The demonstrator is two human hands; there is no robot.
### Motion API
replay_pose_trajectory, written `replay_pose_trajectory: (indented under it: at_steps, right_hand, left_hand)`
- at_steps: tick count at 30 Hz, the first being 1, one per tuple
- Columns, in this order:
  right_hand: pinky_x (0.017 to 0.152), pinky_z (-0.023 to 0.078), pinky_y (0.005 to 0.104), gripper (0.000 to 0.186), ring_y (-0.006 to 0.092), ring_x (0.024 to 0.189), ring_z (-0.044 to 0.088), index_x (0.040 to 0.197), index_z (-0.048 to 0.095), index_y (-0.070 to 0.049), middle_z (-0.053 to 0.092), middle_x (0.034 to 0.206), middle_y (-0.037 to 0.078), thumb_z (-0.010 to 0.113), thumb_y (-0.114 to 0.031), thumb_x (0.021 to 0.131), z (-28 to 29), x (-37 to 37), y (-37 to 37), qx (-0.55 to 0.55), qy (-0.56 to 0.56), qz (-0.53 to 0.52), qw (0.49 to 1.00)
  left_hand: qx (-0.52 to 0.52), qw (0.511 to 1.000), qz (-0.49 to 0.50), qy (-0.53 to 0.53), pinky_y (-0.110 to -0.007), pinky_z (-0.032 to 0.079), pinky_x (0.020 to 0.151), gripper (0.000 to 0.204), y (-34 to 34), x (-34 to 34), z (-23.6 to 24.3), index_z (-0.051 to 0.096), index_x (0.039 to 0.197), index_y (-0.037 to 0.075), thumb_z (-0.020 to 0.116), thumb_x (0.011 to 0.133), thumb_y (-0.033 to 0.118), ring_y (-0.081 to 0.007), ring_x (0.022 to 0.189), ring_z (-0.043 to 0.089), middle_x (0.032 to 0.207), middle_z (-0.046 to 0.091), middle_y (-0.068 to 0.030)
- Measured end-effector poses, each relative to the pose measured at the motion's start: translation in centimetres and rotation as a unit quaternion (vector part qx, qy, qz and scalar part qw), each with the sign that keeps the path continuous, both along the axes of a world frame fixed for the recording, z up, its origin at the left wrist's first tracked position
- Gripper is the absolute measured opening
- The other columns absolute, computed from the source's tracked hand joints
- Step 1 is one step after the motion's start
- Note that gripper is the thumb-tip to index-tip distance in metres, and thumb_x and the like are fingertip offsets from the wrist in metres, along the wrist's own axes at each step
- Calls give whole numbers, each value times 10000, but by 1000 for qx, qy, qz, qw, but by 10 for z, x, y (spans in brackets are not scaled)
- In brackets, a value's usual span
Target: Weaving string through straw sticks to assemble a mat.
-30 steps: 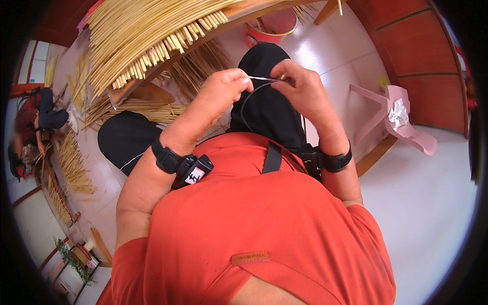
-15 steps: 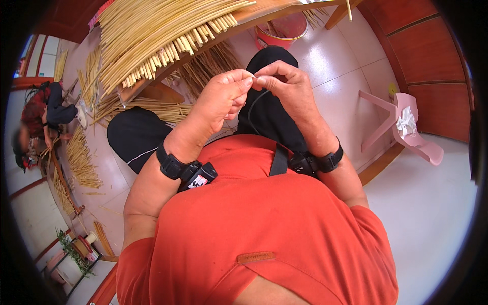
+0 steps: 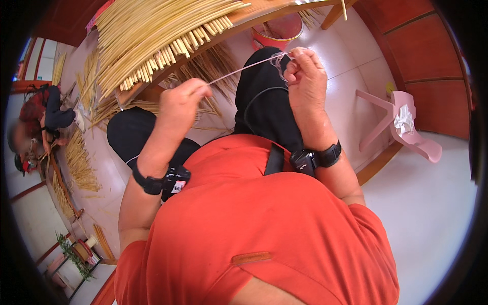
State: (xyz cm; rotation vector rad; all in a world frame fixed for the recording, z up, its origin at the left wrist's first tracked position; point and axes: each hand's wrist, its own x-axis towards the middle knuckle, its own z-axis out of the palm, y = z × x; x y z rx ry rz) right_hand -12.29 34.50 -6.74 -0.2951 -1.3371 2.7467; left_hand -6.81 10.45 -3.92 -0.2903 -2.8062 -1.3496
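Note:
A thin pale string [image 3: 243,69] runs taut between my two hands, above my dark-trousered knees. My left hand [image 3: 180,104] is closed in a pinch on its lower end and slightly blurred. My right hand [image 3: 307,84] pinches the other end, higher up, between thumb and finger. A loose tangle of the same string hangs beside the right fingers. Past my hands, a thick row of straw-coloured sticks [image 3: 157,35] lies on a wooden bench [image 3: 264,15], their cut ends toward me.
Under the bench lies a bundle of brown stalks [image 3: 208,66], near a pink bucket [image 3: 277,33]. A pink plastic stool [image 3: 399,122] with white material on it lies tipped at the right. More sticks [image 3: 79,162] are spread on the floor at left, where another person [image 3: 43,114] sits.
My hands, which met at the fingertips, have drawn apart. The left went left and down, the right moved right, and the string now stretches between them.

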Motion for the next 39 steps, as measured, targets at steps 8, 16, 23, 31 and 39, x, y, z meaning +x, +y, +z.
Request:
replay_pose_trajectory:
  at_steps: [8,16,23,31,39]
  right_hand:
    - [392,413,201,130,143,477,600,959,490,-49,670,763,132,454,-173,974,4,0,12,178,-7,8,984]
    - [439,399,201,134,136,564,628,932,541,-37,677,826,107,516,-167,957,2,0,4,132,49,22,990]
    - [455,340,185,122,77,537,506,899,626,-28,639,798,50,617,-146,873,-37,-13,41,222,-27,103,969]
    - [482,354,205,123,59,561,449,874,622,-17,589,769,10,618,-132,833,-64,-17,73,197,-189,27,962]
    - [699,478,284,160,182,751,578,908,653,-71,606,936,42,694,-44,755,-50,-6,31,588,166,-6,792]
  left_hand:
    - [-60,976,207,-7,-210,347,582,198,-99,22,-5,642,886,58,521,931,209,-60,617,402,710,524,39]
    - [-83,968,235,-35,-240,387,572,183,-109,49,-28,642,857,44,533,925,174,-78,595,449,660,521,3]
    - [-115,987,59,-92,-310,412,524,147,-93,28,-103,659,860,53,546,886,143,-141,529,518,576,532,-58]
    - [-222,928,5,-299,-439,475,657,169,-94,-14,-156,678,794,65,612,838,214,-353,732,630,735,633,-178]
    - [-221,969,-33,-106,-361,436,975,488,-43,-4,-122,563,1227,111,706,760,114,-336,1234,464,1369,456,-140]
